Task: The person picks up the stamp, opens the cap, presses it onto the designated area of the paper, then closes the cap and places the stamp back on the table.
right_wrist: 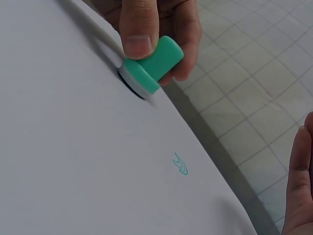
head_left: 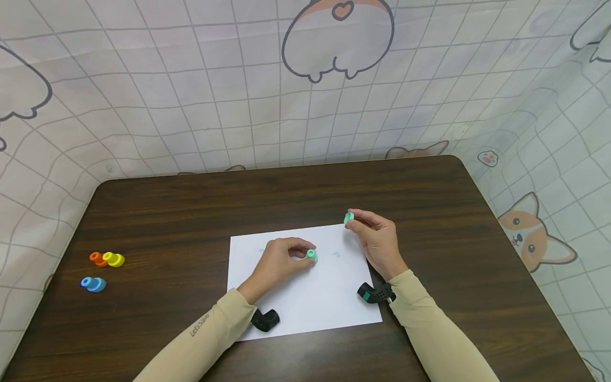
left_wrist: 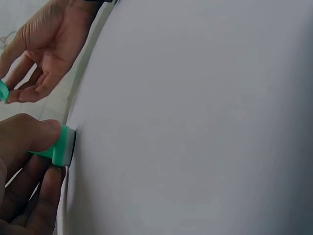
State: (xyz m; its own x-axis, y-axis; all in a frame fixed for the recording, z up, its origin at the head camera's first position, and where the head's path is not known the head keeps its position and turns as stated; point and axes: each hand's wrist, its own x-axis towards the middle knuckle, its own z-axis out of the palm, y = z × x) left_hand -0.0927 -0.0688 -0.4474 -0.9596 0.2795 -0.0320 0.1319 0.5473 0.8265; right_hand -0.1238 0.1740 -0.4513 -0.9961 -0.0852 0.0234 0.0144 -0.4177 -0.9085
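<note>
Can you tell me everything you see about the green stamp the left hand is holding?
The stamp is green and looks like smooth plastic. It has a stubby handle and a wider, round base with a whitish band and a dark edge at the bottom. The left hand pinches it, base facing the white paper. I can't tell for sure whether it's touching the paper.

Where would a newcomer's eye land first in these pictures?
The eye goes first to the green stamp the left hand holds over the paper. Next is the green cap pinched by the right hand near the paper's far right corner. An orange stamp, yellow stamp and blue stamp stand out leftward on the table.
</note>
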